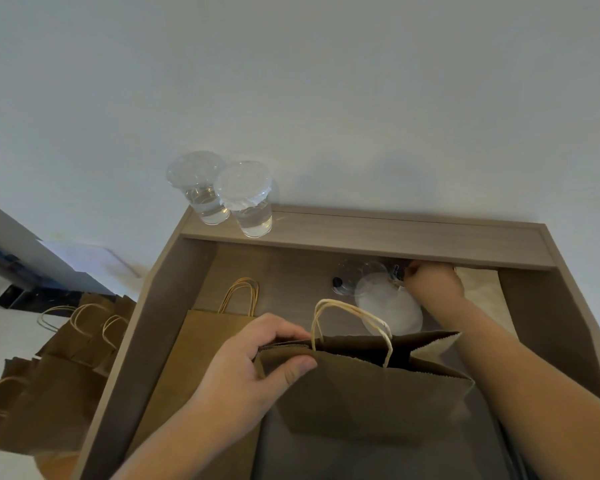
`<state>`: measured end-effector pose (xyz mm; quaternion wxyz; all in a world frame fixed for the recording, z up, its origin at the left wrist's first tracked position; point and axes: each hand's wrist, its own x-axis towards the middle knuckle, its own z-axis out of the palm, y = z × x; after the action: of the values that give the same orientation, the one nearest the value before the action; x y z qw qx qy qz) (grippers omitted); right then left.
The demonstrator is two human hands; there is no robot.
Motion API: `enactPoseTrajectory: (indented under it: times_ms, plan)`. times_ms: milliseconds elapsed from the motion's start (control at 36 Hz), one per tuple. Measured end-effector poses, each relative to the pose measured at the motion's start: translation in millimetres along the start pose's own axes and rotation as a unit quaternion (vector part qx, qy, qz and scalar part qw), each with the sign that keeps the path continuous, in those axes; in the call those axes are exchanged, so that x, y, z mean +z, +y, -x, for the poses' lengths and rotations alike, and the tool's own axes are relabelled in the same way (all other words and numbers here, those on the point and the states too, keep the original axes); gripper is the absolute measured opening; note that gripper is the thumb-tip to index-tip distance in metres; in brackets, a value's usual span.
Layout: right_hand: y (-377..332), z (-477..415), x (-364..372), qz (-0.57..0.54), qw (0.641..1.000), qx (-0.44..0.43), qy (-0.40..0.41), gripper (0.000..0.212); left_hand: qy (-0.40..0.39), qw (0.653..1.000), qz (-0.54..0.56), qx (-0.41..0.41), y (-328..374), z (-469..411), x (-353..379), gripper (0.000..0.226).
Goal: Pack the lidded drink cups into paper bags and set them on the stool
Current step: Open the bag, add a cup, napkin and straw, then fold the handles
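Head view, left hand point(246, 368) pinching paper bag point(361, 393) rim, right hand point(433, 278) seemingly closed on lidded cup point(388, 303).

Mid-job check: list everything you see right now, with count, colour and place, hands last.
Lidded cups: two, clear, on the back ledge, left end.
Cups under the ledge: clear, count unclear, on the desk surface by the right hand.
Open paper bag: one, brown, front centre.
Flat paper bag: one, brown, on the desk, left.
Bags off the desk: several, brown, lower left.
Desk: one, grey-brown wood.
Left hand: gripping the open bag's rim.
Right hand: reaching to the cups under the ledge.
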<state>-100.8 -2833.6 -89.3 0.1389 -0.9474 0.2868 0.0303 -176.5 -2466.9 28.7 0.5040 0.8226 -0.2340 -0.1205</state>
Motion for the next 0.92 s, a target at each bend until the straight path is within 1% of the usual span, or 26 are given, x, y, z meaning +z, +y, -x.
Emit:
enactPoseTrajectory:
  times_ms: [83, 167, 278, 333, 417, 528, 583, 667, 750, 806, 861, 917]
  plan:
    - [1, 6, 2, -0.017, 0.998, -0.036, 0.05, 0.026, -0.005, 1.0, -0.007, -0.001, -2, 0, -1, 0.025]
    - [6, 10, 7, -0.08, 0.992, -0.047, 0.081, 0.028, -0.014, 1.0, -0.018, -0.006, -3, 1, -2, 0.028]
    - [17, 10, 13, -0.168, 0.985, -0.021, 0.042, 0.012, -0.019, 1.0, -0.017, -0.006, -3, 0, -3, 0.03]
    - [21, 9, 16, -0.18, 0.983, -0.017, 0.031, 0.016, -0.019, 1.0, -0.019, -0.004, -3, 0, -3, 0.03]
    - [25, 7, 17, -0.176, 0.983, -0.023, 0.041, 0.025, -0.022, 0.999, -0.023, -0.003, -1, 0, -4, 0.031]
    - [22, 14, 11, -0.198, 0.978, -0.022, 0.066, 0.022, -0.031, 0.999, -0.025, -0.001, -1, 0, -6, 0.032]
    - [20, 23, 5, -0.214, 0.975, -0.017, 0.066, 0.018, -0.035, 0.999, -0.024, 0.003, -1, 0, -6, 0.032]
    - [20, 50, -7, -0.259, 0.966, 0.007, 0.016, 0.015, -0.049, 0.998, -0.025, 0.011, -1, 0, -10, 0.034]
    - [16, 91, -22, -0.306, 0.95, -0.008, -0.062, 0.007, -0.076, 0.996, -0.023, 0.032, 1, -2, -15, 0.029]
    - [15, 118, -41, -0.35, 0.931, -0.026, -0.103, 0.005, -0.09, 0.995, -0.01, 0.039, 4, -5, -19, 0.027]
    - [15, 139, -66, -0.399, 0.904, -0.062, -0.138, 0.003, -0.088, 0.995, 0.034, 0.028, 11, -10, -21, 0.032]
    - [8, 154, -94, -0.429, 0.883, -0.107, -0.159, 0.008, -0.086, 0.995, 0.039, 0.018, 18, -20, -21, 0.033]
